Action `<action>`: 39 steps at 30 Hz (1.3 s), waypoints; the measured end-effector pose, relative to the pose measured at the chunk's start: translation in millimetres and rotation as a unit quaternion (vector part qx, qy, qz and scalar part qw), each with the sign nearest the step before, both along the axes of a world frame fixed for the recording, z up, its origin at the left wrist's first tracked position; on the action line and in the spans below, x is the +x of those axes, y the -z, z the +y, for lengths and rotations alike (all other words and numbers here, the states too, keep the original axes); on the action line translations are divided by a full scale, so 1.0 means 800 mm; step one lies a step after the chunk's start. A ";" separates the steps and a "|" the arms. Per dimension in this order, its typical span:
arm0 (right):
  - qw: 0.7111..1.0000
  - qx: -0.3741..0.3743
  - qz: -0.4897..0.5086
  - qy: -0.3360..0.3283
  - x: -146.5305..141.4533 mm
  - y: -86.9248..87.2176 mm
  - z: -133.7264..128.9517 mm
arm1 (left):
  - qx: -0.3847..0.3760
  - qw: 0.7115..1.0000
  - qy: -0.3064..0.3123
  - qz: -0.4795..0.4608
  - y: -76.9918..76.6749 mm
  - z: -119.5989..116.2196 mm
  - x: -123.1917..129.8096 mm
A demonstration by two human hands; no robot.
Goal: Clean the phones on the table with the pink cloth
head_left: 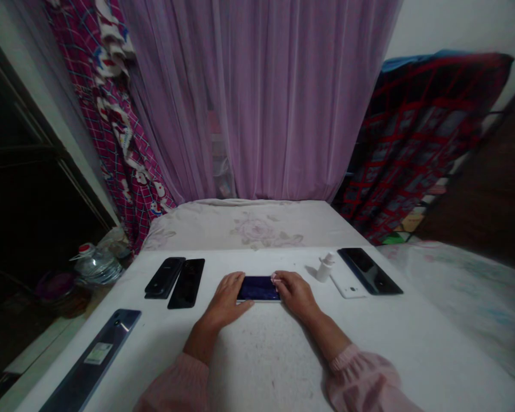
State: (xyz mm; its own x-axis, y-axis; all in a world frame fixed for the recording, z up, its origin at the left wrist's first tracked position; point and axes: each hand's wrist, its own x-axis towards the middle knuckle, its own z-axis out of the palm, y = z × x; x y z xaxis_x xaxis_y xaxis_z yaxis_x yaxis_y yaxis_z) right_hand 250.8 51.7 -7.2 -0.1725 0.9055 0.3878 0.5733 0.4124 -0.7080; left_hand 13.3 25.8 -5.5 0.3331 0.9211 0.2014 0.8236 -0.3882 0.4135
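Observation:
A smartphone (258, 288) with a dark, bluish screen lies face up and crosswise on the white table in front of me. My left hand (226, 298) grips its left end, with the thumb along the near edge and the fingers at the far side. At the right end, my right hand (296, 293) pinches a small pale wad (276, 280), perhaps tissue or cloth, against the screen. To the right of that hand stands a small white spray bottle (325, 267).
Right of the bottle lie a white phone (347, 286) and a dark phone (371, 271). Dark phones (165, 277) and a black phone (187, 283) lie at the left, with a long blue-grey phone (96, 355) nearer me. Purple curtains (278, 103) hang behind the table. A clear water jug (96, 264) stands beyond its left edge.

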 end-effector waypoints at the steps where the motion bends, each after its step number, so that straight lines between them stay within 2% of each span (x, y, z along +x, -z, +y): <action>1: 1.000 -0.004 -0.001 0.003 0.000 -0.001 0.000 | 0.002 1.000 0.000 -0.003 -0.001 -0.001 0.000; 4: 1.000 -0.021 0.000 -0.017 0.005 -0.005 -0.003 | 0.003 1.000 -0.005 -0.007 -0.002 -0.007 -0.001; 8: 0.994 -0.027 0.011 -0.106 0.019 -0.012 -0.011 | 0.003 1.000 -0.008 -0.005 -0.001 -0.015 -0.004; 11: 0.990 -0.022 0.007 -0.142 0.026 -0.013 -0.015 | -0.001 1.000 -0.009 -0.004 0.000 -0.017 -0.004; 15: 0.993 -0.003 -0.017 -0.115 0.020 -0.010 -0.010 | -0.005 1.000 -0.011 0.000 -0.001 -0.017 -0.004; 23: 0.999 -0.024 -0.048 0.008 -0.006 -0.006 0.003 | 0.003 1.000 -0.015 -0.021 0.002 -0.018 -0.003; 27: 0.999 -0.040 -0.020 -0.024 0.004 -0.009 -0.001 | 0.011 0.999 -0.013 -0.028 0.008 -0.016 -0.005; 31: 0.987 -0.074 0.010 -0.144 0.026 -0.019 -0.012 | 0.033 0.999 -0.008 -0.036 0.017 -0.014 -0.007; 33: 0.979 -0.088 0.011 -0.182 0.033 -0.024 -0.015 | 0.045 0.998 -0.010 -0.039 0.020 -0.013 -0.007; 35: 0.981 -0.081 0.011 -0.179 0.034 -0.025 -0.016 | 0.052 0.998 -0.013 -0.042 0.020 -0.013 -0.007; 39: 0.993 -0.031 -0.006 -0.111 0.019 -0.017 -0.008 | 0.054 0.998 -0.006 -0.041 0.018 -0.014 -0.007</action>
